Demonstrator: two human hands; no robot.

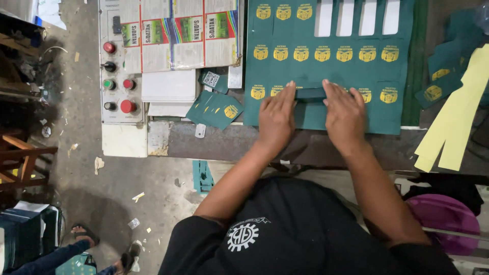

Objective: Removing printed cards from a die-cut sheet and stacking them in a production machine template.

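A large dark green printed sheet (326, 61) with rows of yellow emblems lies on the workbench (224, 140). My left hand (276, 116) and my right hand (345, 113) both rest palm down on its near part. Between their fingertips they pinch a small dark green cut piece (309, 93) that lies on the sheet. Near the top right of the sheet, several rectangular holes (356, 16) show pale through it.
A grey control panel (119, 76) with red and green buttons sits at the left. Stacked printed sheets (186, 33), white card (168, 86) and loose green pieces (215, 108) lie beside it. Yellow strips (456, 117) hang at the right. Another person's sandalled foot (84, 235) is at the lower left.
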